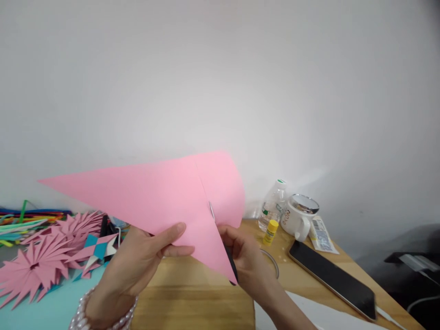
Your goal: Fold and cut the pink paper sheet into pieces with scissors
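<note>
A large sheet of pink paper (151, 192), folded into a long triangle, is held up over the wooden table (192, 293). My left hand (137, 261), with a pearl bracelet at the wrist, pinches the sheet's lower edge between thumb and fingers. My right hand (247, 261) is closed round black-handled scissors (231, 261). Their blade tip shows through a cut running up the paper near its right part.
Pink folded paper flowers (44, 256) lie on a teal sheet at the left, with coloured pipe cleaners (24, 222) behind. At the right stand a plastic bottle (273, 206), a yellow glue stick (271, 231), a white mug (299, 215) and a dark tablet (332, 277).
</note>
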Demonstrator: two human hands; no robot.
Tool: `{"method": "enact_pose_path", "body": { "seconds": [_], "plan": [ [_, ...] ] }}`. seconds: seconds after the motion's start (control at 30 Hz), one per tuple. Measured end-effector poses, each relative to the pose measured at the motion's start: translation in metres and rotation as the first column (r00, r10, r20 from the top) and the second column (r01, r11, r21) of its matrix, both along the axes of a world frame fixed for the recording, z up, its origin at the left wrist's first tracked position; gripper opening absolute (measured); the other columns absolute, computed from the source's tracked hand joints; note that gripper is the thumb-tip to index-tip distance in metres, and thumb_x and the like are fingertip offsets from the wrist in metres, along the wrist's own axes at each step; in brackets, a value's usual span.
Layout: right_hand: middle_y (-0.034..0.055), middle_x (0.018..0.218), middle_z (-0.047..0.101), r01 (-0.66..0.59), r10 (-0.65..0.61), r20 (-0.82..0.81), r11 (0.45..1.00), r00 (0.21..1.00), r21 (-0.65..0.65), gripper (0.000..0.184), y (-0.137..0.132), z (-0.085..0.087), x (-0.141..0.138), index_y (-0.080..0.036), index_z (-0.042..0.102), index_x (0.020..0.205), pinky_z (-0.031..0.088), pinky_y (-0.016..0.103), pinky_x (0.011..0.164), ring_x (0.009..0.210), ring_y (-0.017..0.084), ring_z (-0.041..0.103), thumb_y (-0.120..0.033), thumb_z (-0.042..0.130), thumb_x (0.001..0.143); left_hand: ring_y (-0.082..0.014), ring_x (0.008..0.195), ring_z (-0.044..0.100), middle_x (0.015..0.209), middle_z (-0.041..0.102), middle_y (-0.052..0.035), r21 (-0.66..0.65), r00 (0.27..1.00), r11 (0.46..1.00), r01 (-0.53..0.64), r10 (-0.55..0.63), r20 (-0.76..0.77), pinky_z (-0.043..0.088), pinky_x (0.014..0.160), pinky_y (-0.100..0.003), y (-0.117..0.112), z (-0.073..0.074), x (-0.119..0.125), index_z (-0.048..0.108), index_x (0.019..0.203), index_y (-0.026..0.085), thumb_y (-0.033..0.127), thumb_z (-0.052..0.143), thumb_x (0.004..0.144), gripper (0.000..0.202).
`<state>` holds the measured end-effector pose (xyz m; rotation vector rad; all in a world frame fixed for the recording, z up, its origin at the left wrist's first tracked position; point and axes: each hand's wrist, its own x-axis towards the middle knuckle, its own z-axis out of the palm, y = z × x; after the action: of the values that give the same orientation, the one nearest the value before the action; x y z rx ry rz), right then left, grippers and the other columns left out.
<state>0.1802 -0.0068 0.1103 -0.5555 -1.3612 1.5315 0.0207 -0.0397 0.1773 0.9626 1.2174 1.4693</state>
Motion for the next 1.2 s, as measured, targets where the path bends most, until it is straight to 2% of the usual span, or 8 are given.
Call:
{"method": "enact_pose_path", "body": {
  "seconds": [0.17,0.3,0.6,0.83,1.1,1.2],
  "plan": [
    [-0.0010,0.068,0.063,0.012,-0.012,-0.007,1.000,1.000,0.023,0.036,0.0012,0.0010,0.0016,-0.018,0.063,0.086,0.045,0.025,0.063,0.061,0.013,0.057,-0.022,0.083,0.056,-0.0231,0.085,0.066,0.096,0.070,-0.0025,-0.034,0.999,0.999,0.015,-0.016,-0.028,0.061,0.053,-0.030,-0.0007,-0.0002,0.0011,0.064,0.104,0.021,0.017,0.078,0.059,0.047],
    [-0.0005,0.067,0.065,0.009,-0.009,-0.017,1.000,1.000,0.011,0.036,0.0006,0.0024,0.0014,-0.018,0.064,0.084,0.046,0.024,0.060,0.060,0.013,0.058,-0.024,0.084,0.055,-0.0211,0.084,0.065,0.100,0.068,-0.0016,-0.041,0.999,0.999,0.013,-0.014,-0.029,0.062,0.053,-0.030,-0.0009,-0.0012,0.0005,0.062,0.106,0.022,0.016,0.077,0.060,0.049],
    [-0.0015,0.062,0.064,0.022,-0.022,-0.029,1.000,0.999,-0.002,0.034,-0.0007,0.0020,0.0008,-0.017,0.067,0.081,0.044,0.021,0.055,0.055,0.010,0.055,-0.025,0.085,0.053,-0.0238,0.088,0.065,0.098,0.068,-0.0031,-0.033,0.999,0.999,0.021,-0.022,-0.031,0.062,0.053,-0.030,0.0001,-0.0040,-0.0007,0.062,0.107,0.021,0.017,0.078,0.059,0.051],
    [-0.0016,0.060,0.064,0.012,-0.012,-0.022,1.000,1.000,0.004,0.030,0.0004,0.0033,0.0001,-0.017,0.068,0.080,0.043,0.020,0.051,0.052,0.010,0.055,-0.028,0.083,0.056,-0.0241,0.090,0.065,0.098,0.070,-0.0028,-0.044,1.000,0.999,0.017,-0.018,-0.016,0.061,0.054,-0.030,-0.0017,-0.0016,0.0000,0.063,0.104,0.021,0.016,0.077,0.060,0.046],
    [-0.0031,0.057,0.062,0.018,-0.018,-0.029,1.000,0.999,-0.009,0.028,-0.0009,0.0048,0.0004,-0.017,0.067,0.078,0.040,0.018,0.049,0.051,0.009,0.052,-0.027,0.083,0.057,-0.0234,0.080,0.067,0.099,0.069,-0.0038,-0.031,0.997,0.998,0.058,-0.056,0.056,0.062,0.053,-0.035,0.0029,-0.0035,-0.0026,0.065,0.099,0.018,0.019,0.077,0.061,0.039],
    [-0.0038,0.055,0.060,0.030,-0.031,-0.019,0.999,0.999,-0.009,0.029,-0.0010,0.0042,0.0011,-0.017,0.067,0.077,0.038,0.018,0.048,0.050,0.008,0.050,-0.026,0.084,0.055,-0.0217,0.073,0.068,0.092,0.070,-0.0013,-0.023,0.993,0.998,0.064,-0.062,0.101,0.062,0.051,-0.037,0.0048,-0.0035,-0.0047,0.065,0.091,0.019,0.019,0.077,0.061,0.033]
  ]
}}
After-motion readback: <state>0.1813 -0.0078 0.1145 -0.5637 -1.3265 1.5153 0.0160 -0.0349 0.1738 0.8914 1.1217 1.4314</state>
